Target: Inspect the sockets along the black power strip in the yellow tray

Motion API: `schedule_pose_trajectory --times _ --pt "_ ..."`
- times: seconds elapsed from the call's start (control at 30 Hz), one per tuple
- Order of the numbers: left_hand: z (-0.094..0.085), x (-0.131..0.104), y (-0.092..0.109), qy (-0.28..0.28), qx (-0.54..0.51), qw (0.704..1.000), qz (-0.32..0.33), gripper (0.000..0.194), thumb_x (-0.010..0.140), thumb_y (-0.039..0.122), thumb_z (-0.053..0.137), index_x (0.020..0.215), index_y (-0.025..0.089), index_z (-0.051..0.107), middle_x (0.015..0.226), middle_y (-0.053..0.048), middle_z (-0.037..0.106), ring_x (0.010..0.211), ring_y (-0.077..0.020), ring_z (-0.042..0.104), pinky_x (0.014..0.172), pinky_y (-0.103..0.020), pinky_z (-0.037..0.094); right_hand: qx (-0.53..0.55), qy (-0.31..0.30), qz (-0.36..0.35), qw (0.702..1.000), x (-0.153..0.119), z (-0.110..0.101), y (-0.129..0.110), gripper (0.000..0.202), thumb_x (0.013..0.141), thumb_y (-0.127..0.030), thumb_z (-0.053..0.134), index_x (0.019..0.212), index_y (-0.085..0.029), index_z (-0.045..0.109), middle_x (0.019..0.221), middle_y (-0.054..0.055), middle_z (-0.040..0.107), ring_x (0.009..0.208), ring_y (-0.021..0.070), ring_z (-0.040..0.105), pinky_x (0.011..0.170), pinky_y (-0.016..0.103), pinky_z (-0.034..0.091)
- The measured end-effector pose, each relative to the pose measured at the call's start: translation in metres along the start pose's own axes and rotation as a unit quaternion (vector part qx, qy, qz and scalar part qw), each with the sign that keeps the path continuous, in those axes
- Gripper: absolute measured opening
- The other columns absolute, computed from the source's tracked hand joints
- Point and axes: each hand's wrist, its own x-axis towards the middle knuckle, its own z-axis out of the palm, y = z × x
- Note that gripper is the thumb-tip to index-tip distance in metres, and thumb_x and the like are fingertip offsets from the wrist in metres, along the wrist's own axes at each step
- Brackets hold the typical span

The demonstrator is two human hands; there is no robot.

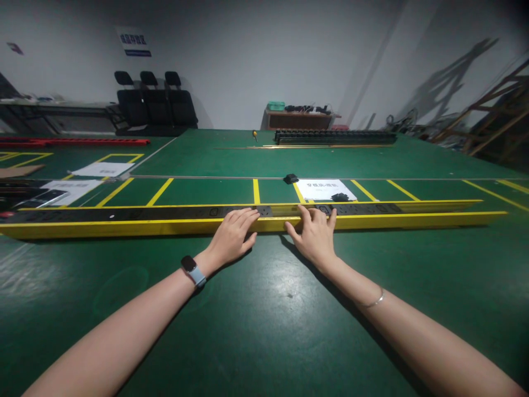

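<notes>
A long yellow channel (165, 227) lies across the green table with black socket modules (182, 212) set in it. My left hand (233, 236) rests on the front wall, its fingers stretched flat toward the end of the left run of modules. Over the right socket strip (363, 209) bends my right hand (314, 234), fingers spread onto the modules and thumb near the front wall. Between the two runs a short stretch of the bare channel floor shows. Both hands seem to touch the channel or modules without grasping anything.
Behind the channel lie a printed white sheet (326, 189) and small black pieces (291, 178). Farther back are a screwdriver (255, 134) and a row of black parts (334, 137). A phone (49, 197), papers and red rails (82, 142) sit at left.
</notes>
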Motion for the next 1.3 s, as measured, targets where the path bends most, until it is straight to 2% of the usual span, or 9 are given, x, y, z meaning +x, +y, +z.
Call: schedule_pose_trajectory --times 0.2,0.4,0.63,0.73,0.83,0.9,1.0,1.13,1.3 --pt "0.0 -0.001 -0.001 0.0 -0.019 1.0 0.002 0.048 0.09 0.026 0.05 0.137 0.019 0.045 0.138 -0.012 0.055 0.13 -0.0264 0.047 0.11 -0.048 0.037 0.005 0.01 0.01 1.0 0.0 0.002 0.002 0.064 0.091 -0.06 0.043 0.132 -0.011 0.052 0.11 0.018 0.058 0.11 0.032 0.05 0.109 0.069 0.015" --pt "-0.002 0.0 0.0 -0.013 -0.021 1.0 0.002 0.05 0.09 0.028 0.05 0.139 0.018 0.043 0.14 -0.011 0.053 0.133 -0.0258 0.044 0.111 -0.046 0.034 0.015 0.03 0.007 0.999 0.001 0.002 -0.003 0.065 0.09 -0.059 0.044 0.132 -0.009 0.048 0.119 0.021 0.056 0.118 0.0345 0.046 0.11 0.069 0.012" --pt "-0.003 0.0 0.0 -0.028 -0.019 0.999 0.0 0.054 0.09 0.031 0.05 0.141 0.018 0.041 0.143 -0.011 0.051 0.135 -0.0249 0.041 0.111 -0.044 0.031 0.018 0.021 0.013 1.0 0.001 0.002 -0.003 0.073 0.09 -0.062 0.043 0.135 -0.005 0.042 0.127 0.025 0.055 0.126 0.0377 0.043 0.109 0.071 0.009" --pt "-0.005 0.001 0.002 -0.038 -0.02 0.999 0.004 0.056 0.09 0.033 0.05 0.143 0.019 0.039 0.145 -0.01 0.05 0.137 -0.0256 0.04 0.111 -0.045 0.03 0.039 0.011 -0.035 0.999 0.002 -0.005 -0.011 0.068 0.09 -0.057 0.046 0.136 -0.007 0.043 0.129 0.023 0.055 0.13 0.0363 0.041 0.113 0.067 0.01" --pt "-0.005 0.002 0.003 -0.044 -0.019 0.999 0.009 0.058 0.09 0.033 0.05 0.145 0.02 0.037 0.145 -0.01 0.05 0.137 -0.0261 0.04 0.11 -0.047 0.03 0.085 -0.036 -0.136 0.986 0.004 -0.015 -0.027 0.059 0.093 -0.049 0.046 0.139 -0.013 0.043 0.136 0.017 0.052 0.135 0.0302 0.038 0.118 0.059 0.01" --pt "-0.003 0.001 0.003 -0.034 -0.018 0.999 0.003 0.056 0.09 0.031 0.05 0.144 0.019 0.037 0.143 -0.011 0.051 0.136 -0.026 0.041 0.108 -0.046 0.032 0.103 -0.081 -0.189 0.973 0.006 -0.02 -0.038 0.058 0.093 -0.047 0.046 0.142 -0.017 0.041 0.141 0.014 0.05 0.137 0.0279 0.036 0.119 0.057 0.009" --pt "0.002 0.0 0.001 0.007 -0.014 1.0 -0.013 0.048 0.092 0.027 0.047 0.138 0.017 0.042 0.137 -0.013 0.055 0.132 -0.0254 0.046 0.107 -0.044 0.037 0.102 -0.115 -0.195 0.969 0.009 -0.021 -0.051 0.06 0.092 -0.049 0.048 0.144 -0.019 0.042 0.143 0.014 0.047 0.137 0.0285 0.035 0.119 0.058 0.008" --pt "0.004 -0.001 -0.003 0.069 0.021 0.996 -0.049 0.033 0.092 0.024 0.046 0.123 0.015 0.052 0.124 -0.014 0.06 0.119 -0.0259 0.054 0.102 -0.042 0.043 0.094 -0.103 -0.157 0.978 0.012 -0.016 -0.056 0.054 0.091 -0.051 0.051 0.137 -0.026 0.051 0.139 0.014 0.048 0.133 0.0295 0.038 0.117 0.059 0.012" --pt "0.001 0.0 -0.004 0.079 0.07 0.992 -0.073 0.026 0.092 0.025 0.046 0.114 0.014 0.055 0.109 -0.012 0.063 0.106 -0.0262 0.056 0.095 -0.041 0.045 0.084 -0.073 -0.139 0.984 0.012 -0.01 -0.056 0.047 0.091 -0.051 0.052 0.131 -0.028 0.057 0.135 0.013 0.051 0.13 0.0295 0.041 0.116 0.06 0.013"
